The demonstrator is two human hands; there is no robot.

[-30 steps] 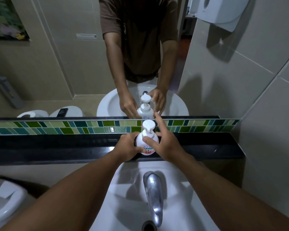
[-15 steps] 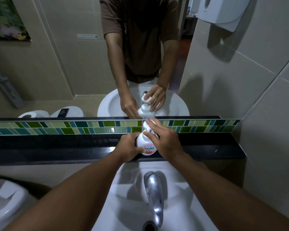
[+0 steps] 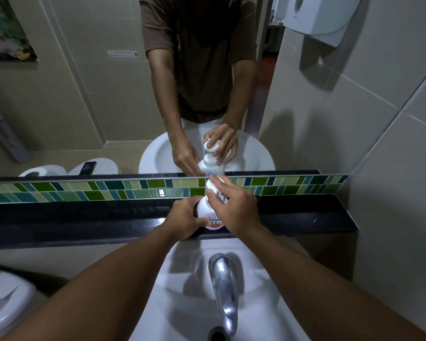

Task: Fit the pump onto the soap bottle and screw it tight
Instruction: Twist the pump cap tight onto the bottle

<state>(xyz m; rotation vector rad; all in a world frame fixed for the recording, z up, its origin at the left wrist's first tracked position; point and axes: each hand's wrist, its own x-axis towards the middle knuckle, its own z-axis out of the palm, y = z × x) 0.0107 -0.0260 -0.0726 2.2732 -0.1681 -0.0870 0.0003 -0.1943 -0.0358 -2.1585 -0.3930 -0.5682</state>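
Note:
A white soap bottle [image 3: 208, 215] with a pink label stands upright on the black ledge [image 3: 84, 222] behind the sink. My left hand [image 3: 182, 217] wraps around the bottle's left side, thumb across the label. The white pump [image 3: 211, 184] sits on top of the bottle. My right hand [image 3: 236, 207] covers the pump from the right, fingers curled over its head and neck. The mirror above repeats both hands and the bottle.
A white sink [image 3: 187, 274] with a chrome tap [image 3: 224, 284] lies below the ledge. A green mosaic tile strip [image 3: 84, 190] runs behind the ledge. A tiled wall [image 3: 391, 193] closes the right side, with a white dispenser [image 3: 322, 16] high up. Another white basin [image 3: 3, 306] sits at lower left.
My right hand moved from beside the pump, finger pointing up, to closing over the pump head. The left hand kept its grip on the bottle.

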